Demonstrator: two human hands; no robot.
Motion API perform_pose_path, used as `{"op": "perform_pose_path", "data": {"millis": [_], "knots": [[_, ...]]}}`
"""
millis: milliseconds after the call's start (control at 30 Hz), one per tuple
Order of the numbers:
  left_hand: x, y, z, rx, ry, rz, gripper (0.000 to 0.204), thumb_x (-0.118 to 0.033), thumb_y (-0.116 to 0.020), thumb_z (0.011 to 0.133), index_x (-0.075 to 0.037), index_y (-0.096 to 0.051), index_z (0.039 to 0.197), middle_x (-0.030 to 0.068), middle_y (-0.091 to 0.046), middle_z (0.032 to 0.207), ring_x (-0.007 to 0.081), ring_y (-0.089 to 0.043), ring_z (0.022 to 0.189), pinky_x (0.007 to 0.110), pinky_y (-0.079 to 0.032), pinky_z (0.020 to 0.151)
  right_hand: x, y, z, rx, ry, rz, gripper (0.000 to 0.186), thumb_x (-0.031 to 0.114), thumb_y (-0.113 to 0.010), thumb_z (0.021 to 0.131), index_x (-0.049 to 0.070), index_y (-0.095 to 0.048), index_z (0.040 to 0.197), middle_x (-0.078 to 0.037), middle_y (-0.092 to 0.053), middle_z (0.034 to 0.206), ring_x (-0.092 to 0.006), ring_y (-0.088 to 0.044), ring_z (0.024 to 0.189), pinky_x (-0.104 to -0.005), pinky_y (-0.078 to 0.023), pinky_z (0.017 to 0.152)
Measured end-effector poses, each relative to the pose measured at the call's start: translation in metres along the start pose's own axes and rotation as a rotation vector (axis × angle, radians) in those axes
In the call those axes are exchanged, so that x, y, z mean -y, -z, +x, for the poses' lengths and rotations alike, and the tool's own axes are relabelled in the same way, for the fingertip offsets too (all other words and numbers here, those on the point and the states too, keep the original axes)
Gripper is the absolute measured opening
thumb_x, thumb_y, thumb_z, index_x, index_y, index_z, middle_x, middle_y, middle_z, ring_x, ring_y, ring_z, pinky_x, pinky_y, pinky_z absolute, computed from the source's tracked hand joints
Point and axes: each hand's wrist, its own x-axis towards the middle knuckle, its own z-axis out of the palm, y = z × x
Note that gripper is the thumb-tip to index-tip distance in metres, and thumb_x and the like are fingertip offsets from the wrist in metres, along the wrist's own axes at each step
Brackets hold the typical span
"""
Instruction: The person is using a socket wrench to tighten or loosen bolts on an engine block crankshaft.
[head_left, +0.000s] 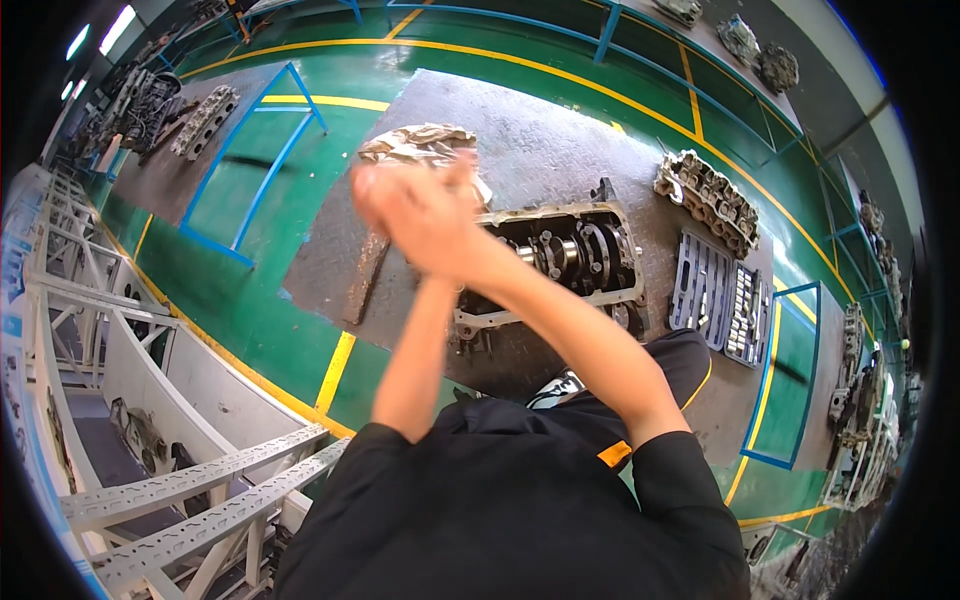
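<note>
My right hand (432, 228) lies across my left hand (373, 194), and the two meet above the metal-topped table (520, 125). Both are smeared by motion, so their fingers do not show clearly and I cannot make out anything held. Just behind them sits a crumpled whitish-brown cloth or paper (425, 142), partly covered by my hands. To their right lies an engine block (625, 293) with its crankshaft (565, 255) exposed. My right forearm passes over the block's near left part and hides some of it. A rusty metal bar (366, 280) rests left of my wrists.
A cylinder head (706, 200) lies at the table's right, beside an opened socket set case (700, 290). White metal racking (190, 470) stands near left. Blue frames (262, 175) flank the table on the green floor (240, 310). More engine parts (205, 122) are on another table at far left.
</note>
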Motion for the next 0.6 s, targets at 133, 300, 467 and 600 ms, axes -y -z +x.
{"op": "perform_pose_path", "data": {"millis": [133,300,467,600], "knots": [[0.013,0.031,-0.062,0.566,0.099,-0.221,0.024,-0.012,-0.063,0.092,0.005,-0.065,0.076,-0.0029,-0.052,0.062,0.0084,-0.044,0.063,0.027,-0.042,0.059,-0.011,0.089,0.018,-0.092,-0.192,-0.062,0.042,0.03,-0.039,0.098,0.006,-0.045,0.063,-0.003,-0.044,0.055,-0.0141,-0.04,0.051,-0.0312,-0.033,0.051],[0.099,0.054,0.052,0.431,-0.159,-0.437,0.024,-0.015,-0.064,0.091,0.003,-0.067,0.076,0.001,-0.06,0.063,0.0077,-0.051,0.059,0.026,-0.043,0.055,0.042,0.029,-0.027,0.24,-0.059,0.096,0.047,0.032,-0.037,0.099,0.006,-0.049,0.062,-0.007,-0.048,0.061,-0.0133,-0.046,0.06,-0.0304,-0.038,0.058],[0.044,0.015,-0.056,0.459,-0.084,-0.164,0.028,-0.02,-0.064,0.092,0.002,-0.068,0.076,0.0012,-0.063,0.062,0.0093,-0.05,0.056,0.03,-0.043,0.054,-0.007,0.053,0.024,-0.004,-0.334,0.282,0.042,0.027,-0.04,0.099,0.009,-0.04,0.061,0.003,-0.037,0.056,-0.0085,-0.034,0.049,-0.0259,-0.029,0.048],[0.074,0.107,0.052,0.801,-0.015,-0.188,0.021,-0.014,-0.062,0.09,0.0,-0.069,0.076,-0.002,-0.058,0.061,0.0039,-0.043,0.052,0.025,-0.036,0.047,0.02,0.04,-0.021,0.143,-0.026,0.193,0.044,0.027,-0.035,0.099,0.01,-0.04,0.058,0.0,-0.034,0.049,-0.0112,-0.036,0.048,-0.0306,-0.034,0.05]]}}
